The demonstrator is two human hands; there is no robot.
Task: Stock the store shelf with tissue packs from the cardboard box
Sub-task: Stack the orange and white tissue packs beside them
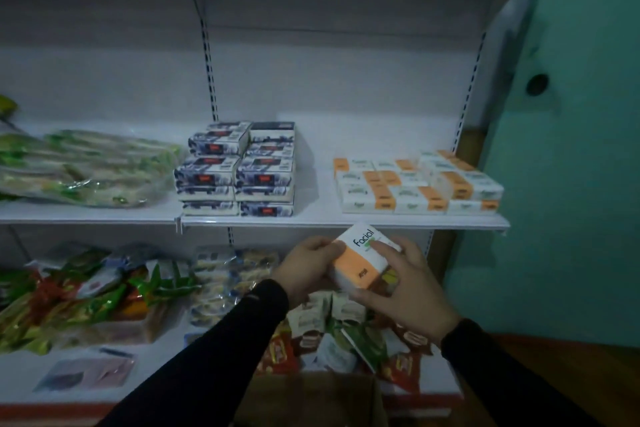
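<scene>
Both hands hold one white and orange tissue pack (363, 258) marked "Facial", just below the front edge of the white middle shelf (311, 215). My left hand (304, 267) grips its left end and my right hand (408, 284) wraps its right side. On the shelf to the right lies a group of matching orange and white tissue packs (415, 184). In the shelf's middle stands a stack of dark blue and white tissue packs (239, 170). The brown cardboard box (311, 399) shows at the bottom, under my arms.
Green plastic-wrapped bundles (83, 166) lie on the left of the middle shelf. The lower shelf holds colourful snack bags (86, 295) and red and green packets (346, 340). A teal wall (571, 166) stands at the right beside the shelf upright.
</scene>
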